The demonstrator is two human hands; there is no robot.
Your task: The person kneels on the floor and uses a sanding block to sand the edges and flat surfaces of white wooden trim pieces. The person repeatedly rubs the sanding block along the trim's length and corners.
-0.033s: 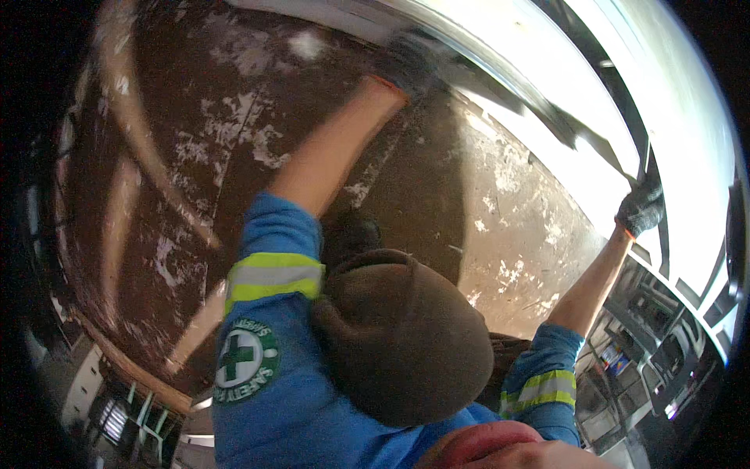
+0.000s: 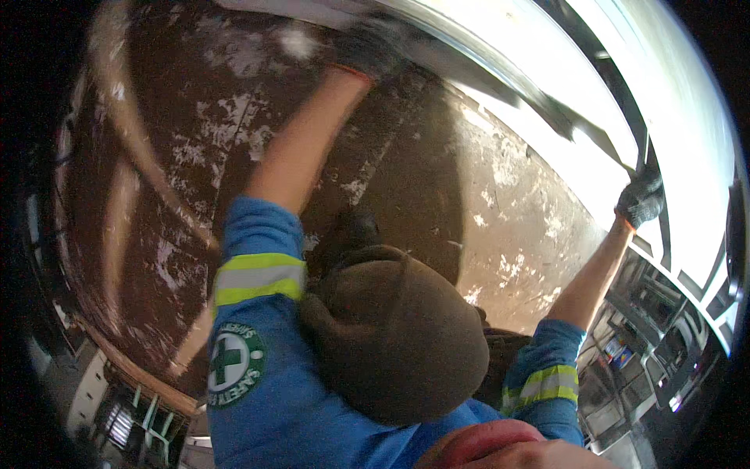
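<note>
1. The white structure (image 2: 500, 59), a large, long piece with curved-looking edges and dark gaps, ran along the far and right edges of the brown, patchy floor (image 2: 414, 187).
2. The left hand (image 2: 371, 48), in a dark glove with an orange cuff, reached over the floor's far edge, just beside the structure's lower rim. It was blurred; whether its fingers were spread, curled or touching the rim could not be made out.
3. The right hand (image 2: 641, 202), gloved alike, was at the structure's side beyond the floor's right edge, by a narrow dark strip (image 2: 642, 141). Its fingers looked bent there, but whether they wrapped around anything could not be told.
4. The structure looked stiff and, judging by its size, too heavy to shift lightly. Its smooth, bright faces would probably offer gloves little grip.
5. The better holds seemed to be the rim near the left hand and the framed edge near the right, rather than the broad faces; thin edges might be sharp.
6. Beyond the floor's near left corner stood pale racking (image 2: 144, 426); on the right were dark parts (image 2: 664, 359), too cluttered to identify.
</note>
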